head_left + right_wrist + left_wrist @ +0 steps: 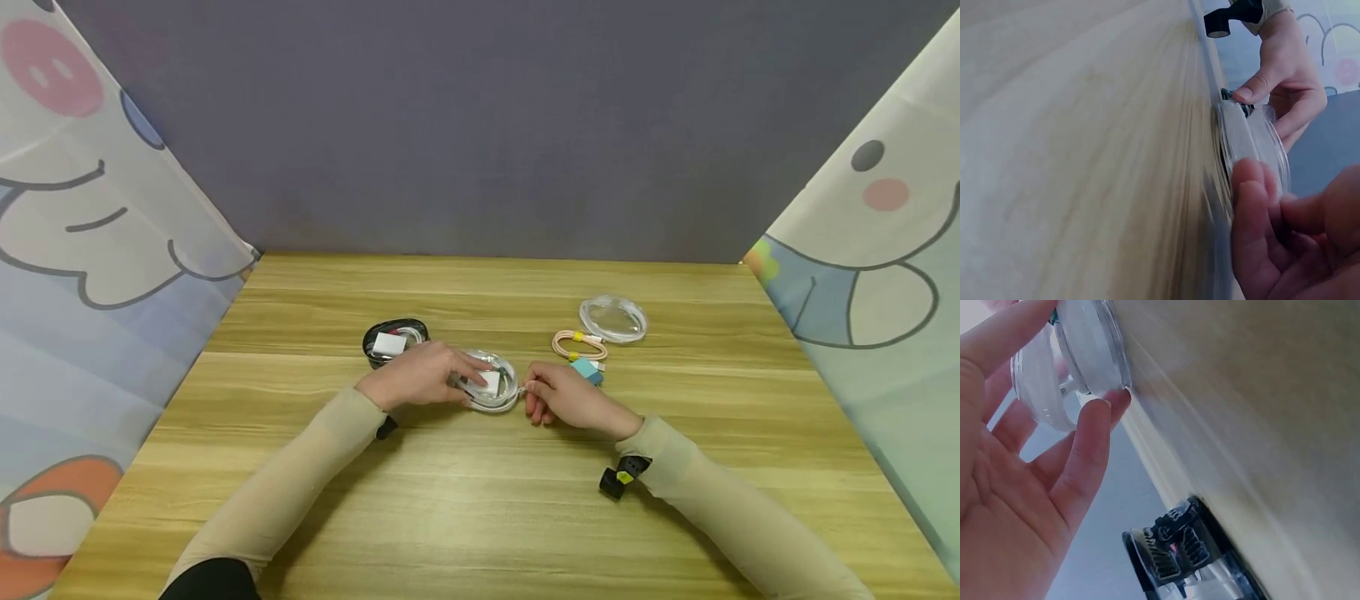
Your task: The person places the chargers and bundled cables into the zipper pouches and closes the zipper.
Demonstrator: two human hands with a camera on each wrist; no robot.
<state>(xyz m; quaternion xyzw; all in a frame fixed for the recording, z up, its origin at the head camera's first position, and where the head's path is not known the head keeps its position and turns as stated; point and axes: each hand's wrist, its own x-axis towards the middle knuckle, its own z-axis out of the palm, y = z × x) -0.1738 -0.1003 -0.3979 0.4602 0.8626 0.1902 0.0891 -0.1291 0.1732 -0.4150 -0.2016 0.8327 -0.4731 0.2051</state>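
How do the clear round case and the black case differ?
Colour: the clear round case is transparent; the black case has dark walls.
Handling: the left hand grips the clear round case; no hand holds the black case.
Shared: both show a white block and white cable.

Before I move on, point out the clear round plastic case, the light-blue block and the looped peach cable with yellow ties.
Clear round plastic case [1092, 347]: left wrist view, on its translucent wall.
Light-blue block [587, 372]: head view, on its upper face.
Looped peach cable with yellow ties [578, 336]: head view, on the farther tie.
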